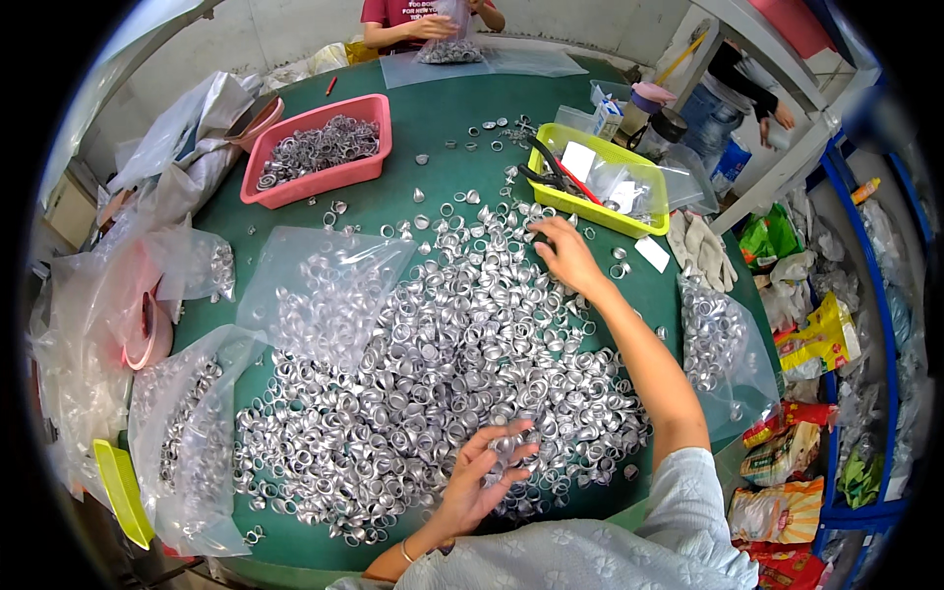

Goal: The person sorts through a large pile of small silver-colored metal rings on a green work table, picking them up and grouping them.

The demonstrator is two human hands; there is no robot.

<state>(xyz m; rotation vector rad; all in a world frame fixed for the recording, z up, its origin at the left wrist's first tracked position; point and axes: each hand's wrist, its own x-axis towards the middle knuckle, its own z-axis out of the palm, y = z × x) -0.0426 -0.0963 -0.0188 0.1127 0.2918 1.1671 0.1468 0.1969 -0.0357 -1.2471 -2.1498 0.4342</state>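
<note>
Cupping silver rings [507, 450], the left hand [480, 482] curls at lower centre; the right hand [570, 258], fingers parted, reaches below the upper-right lime basket [594, 211].

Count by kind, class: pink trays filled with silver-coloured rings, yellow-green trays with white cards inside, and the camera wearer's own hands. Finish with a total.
Pink tray: 1
Yellow-green tray: 1
Hands (left hand, right hand): 2
Total: 4

Shiny silver rings [447, 349], loosely heaped on green table [423, 108]
</note>
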